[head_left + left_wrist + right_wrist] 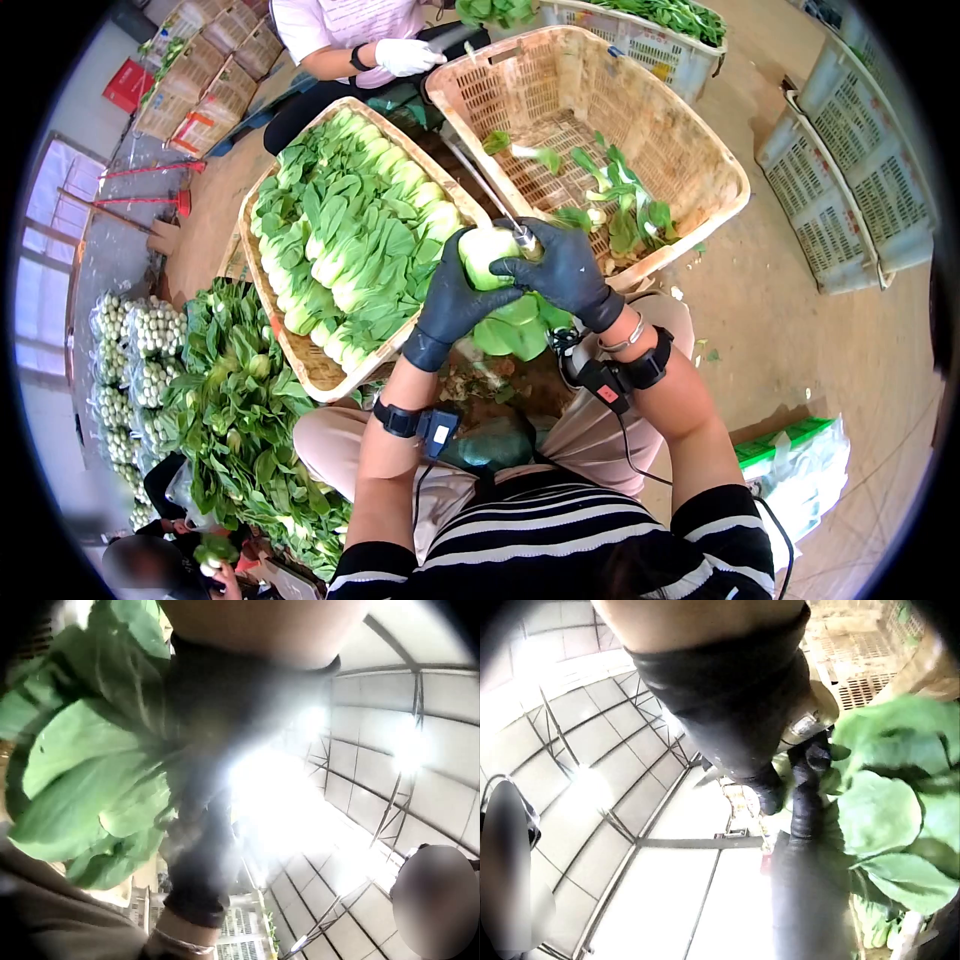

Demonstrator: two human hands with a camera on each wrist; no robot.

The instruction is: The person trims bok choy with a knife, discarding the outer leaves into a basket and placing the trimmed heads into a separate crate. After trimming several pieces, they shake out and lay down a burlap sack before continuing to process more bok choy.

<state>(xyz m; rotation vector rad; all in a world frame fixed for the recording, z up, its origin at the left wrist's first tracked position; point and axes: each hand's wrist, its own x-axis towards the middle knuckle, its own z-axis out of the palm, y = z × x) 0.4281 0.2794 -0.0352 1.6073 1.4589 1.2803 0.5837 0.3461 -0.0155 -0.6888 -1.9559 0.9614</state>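
Note:
My left hand [450, 305], in a black glove, grips a head of bok choy [487, 255] by its pale base. Its green leaves [515, 325] hang down toward my lap and fill one side of the left wrist view. Also black-gloved, my right hand [570, 270] holds a knife [490, 190] with its fingers curled round the handle. The thin blade points away from me, between the two crates. In the right wrist view, the knife handle [806, 724] shows in the palm, and the fingers lie close against the bok choy leaves [877, 810].
A crate [300, 375] packed with rows of bok choy stands at left. Beside it, another crate [700, 215] holds a few loose leaves. Heaped bok choy [230, 400] lies farther left. Across from me sits a person with a white glove [405, 57]. Stacked crates [830, 190] stand right.

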